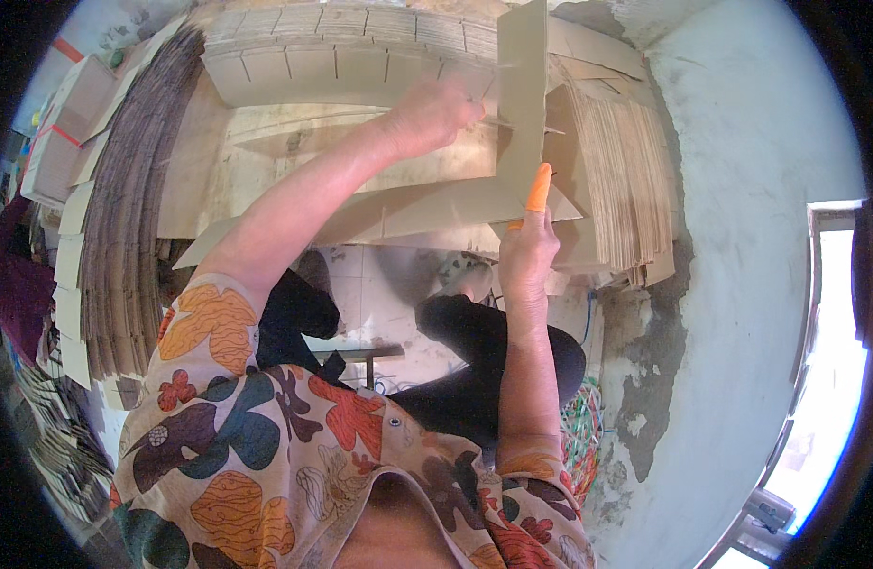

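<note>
My right hand point(531, 254) grips a cardboard strip point(523, 85) near its lower end, with an orange finger cover lying along its face. The strip stretches away from me and meets a long slotted cardboard strip point(408, 211) that runs leftward across the table's near side. Whether the two interlock is hidden at the hand. Farther left, my left hand point(434, 119) hovers near the table's middle with its fingers curled together, slightly blurred; orange shows at a fingertip. What it pinches, if anything, cannot be made out. Thin cardboard pieces point(294, 140) lie beneath it.
Slotted cardboard strips point(313, 64) stand in a row along the far side. A tall stack of cardboard sheets point(626, 180) is at the right, beside a peeling wall point(740, 142). Another long stack point(137, 199) lines the left. Tangled coloured straps point(580, 431) lie by my right side.
</note>
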{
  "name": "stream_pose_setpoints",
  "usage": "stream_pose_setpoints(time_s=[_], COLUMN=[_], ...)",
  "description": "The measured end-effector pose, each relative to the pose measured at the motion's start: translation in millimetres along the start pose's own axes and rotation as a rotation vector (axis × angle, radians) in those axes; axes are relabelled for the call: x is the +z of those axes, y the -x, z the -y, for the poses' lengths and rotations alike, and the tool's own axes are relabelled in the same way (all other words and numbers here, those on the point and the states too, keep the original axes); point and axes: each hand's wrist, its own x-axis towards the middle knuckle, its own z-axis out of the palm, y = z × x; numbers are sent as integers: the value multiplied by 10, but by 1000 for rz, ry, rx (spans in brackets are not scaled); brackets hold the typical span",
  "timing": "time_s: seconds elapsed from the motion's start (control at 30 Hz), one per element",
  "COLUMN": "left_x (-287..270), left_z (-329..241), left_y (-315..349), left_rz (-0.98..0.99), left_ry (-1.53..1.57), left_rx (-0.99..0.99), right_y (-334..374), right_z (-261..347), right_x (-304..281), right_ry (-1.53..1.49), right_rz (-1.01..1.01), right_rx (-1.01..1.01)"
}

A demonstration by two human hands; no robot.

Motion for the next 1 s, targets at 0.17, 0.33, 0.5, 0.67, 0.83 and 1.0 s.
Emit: stream_pose_setpoints(time_s=[0.17, 0.33, 0.5, 0.67, 0.83, 1.0], left_x=[-74, -13, -82, -340, -311, 272], left_z=[-94, -3, -175, -288, 191, 583], left_y=[28, 81, 74, -44, -422, -516], left_rz=[53, 1, -53, 165, 243, 251], left_ry=[45, 62, 100, 444, 354, -240], left_rx=[-57, -38, 83, -208, -412, -271], right_y=[20, 11, 4, 25, 54, 59], right_z=[51, 80, -15, -54, -37, -40], right_x=[-78, -29, 85, 103, 57, 140], right_ry=[7, -32, -16, -19, -14, 21], right_rz=[23, 44, 90, 33, 85, 130], right_rx=[32, -7, -19, 41, 77, 92])
